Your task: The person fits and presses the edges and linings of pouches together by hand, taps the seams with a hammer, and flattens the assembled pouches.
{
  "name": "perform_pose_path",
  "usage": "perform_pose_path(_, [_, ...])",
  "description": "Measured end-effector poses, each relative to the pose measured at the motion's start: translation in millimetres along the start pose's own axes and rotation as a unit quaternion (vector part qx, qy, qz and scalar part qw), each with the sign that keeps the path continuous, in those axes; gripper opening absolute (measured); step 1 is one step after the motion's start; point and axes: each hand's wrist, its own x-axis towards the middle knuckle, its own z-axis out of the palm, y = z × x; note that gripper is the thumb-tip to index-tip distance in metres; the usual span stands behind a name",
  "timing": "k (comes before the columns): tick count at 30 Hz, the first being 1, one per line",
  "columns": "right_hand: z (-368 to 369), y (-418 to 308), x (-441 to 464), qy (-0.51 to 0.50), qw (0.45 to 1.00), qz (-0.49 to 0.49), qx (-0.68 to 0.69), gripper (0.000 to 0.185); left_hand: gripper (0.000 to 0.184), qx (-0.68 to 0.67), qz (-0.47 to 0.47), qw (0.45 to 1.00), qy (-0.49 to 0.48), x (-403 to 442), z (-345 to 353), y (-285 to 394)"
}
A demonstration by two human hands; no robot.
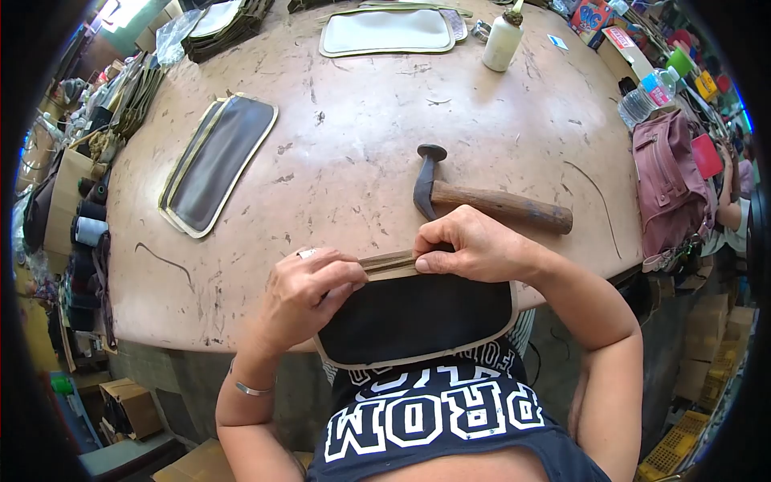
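Between my two hands is a black panel with tan edging (418, 317), lying over the near table edge and against my shirt. My left hand (309, 289) pinches its upper tan edge at the left, thumb and fingers together. At the right of that same edge, my right hand (466, 249) grips with thumb and curled fingers. Layered tan strips show along the edge between the hands. Just beyond my right hand lies a hammer (498, 206) with a wooden handle and dark metal head. The panel's underside is hidden.
Dark panels with pale edging (221, 165) lie stacked at the left of the table (345, 177). White panels (389, 32) and a glue-type bottle (503, 40) are at the back. A pink bag (671, 181) and water bottle (649, 96) line the right side; thread spools (90, 233) stand left.
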Motion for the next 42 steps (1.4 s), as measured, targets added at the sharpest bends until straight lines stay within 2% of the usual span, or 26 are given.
perform_pose_path(1, [0.2,-0.4,0.2,0.000,1.000,-0.002,-0.009,0.016,0.017,0.031,0.030,0.999,0.022,-1.8,2.9,-0.3])
perform_pose_path(4, [7.4,-1.9,2.6,0.032,0.997,-0.003,-0.077,0.016,0.017,0.055,0.044,0.996,0.048,-4.9,10.0,-0.5])
perform_pose_path(10, [10.7,-7.8,8.8,0.016,0.997,-0.007,-0.071,0.016,0.018,0.009,0.038,0.998,0.055,-5.5,9.9,-4.7])
perform_pose_path(13, [10.5,-13.4,13.8,-0.006,0.995,0.044,-0.085,0.017,0.019,-0.003,0.033,0.998,0.048,-4.8,10.0,-2.7])
perform_pose_path(16, [15.8,-22.2,16.5,0.006,0.997,0.047,-0.063,0.019,0.018,-0.014,0.022,0.998,0.062,-6.2,11.0,-4.0])
perform_pose_path(25, [24.8,-16.1,27.5,0.003,0.998,0.011,-0.065,0.018,0.019,0.015,0.036,0.996,0.079,-7.2,16.1,-0.8])
perform_pose_path(28, [23.2,-11.6,29.0,-0.010,1.000,0.005,-0.001,0.017,0.023,0.060,-0.025,0.998,0.013,-6.9,-0.6,-2.5])
perform_pose_path(31, [23.5,-9.8,29.4,-0.018,1.000,0.013,0.013,0.018,0.024,-0.006,-0.045,0.998,-0.038,-8.8,-11.0,-9.9])
perform_pose_path(34, [24.9,-6.3,28.9,-0.019,0.999,0.007,0.027,0.019,0.022,-0.111,-0.115,0.987,-0.037,-14.6,-9.9,-14.3])
perform_pose_path(40, [26.0,-5.3,28.2,-0.021,1.000,-0.006,0.000,0.020,0.020,-0.015,0.026,0.999,0.023,-19.9,-1.4,-13.8])
perform_pose_path(42, [25.3,-9.7,29.0,-0.030,0.999,0.017,-0.029,0.020,0.019,0.004,0.040,0.998,0.048,-22.7,3.4,-13.8])
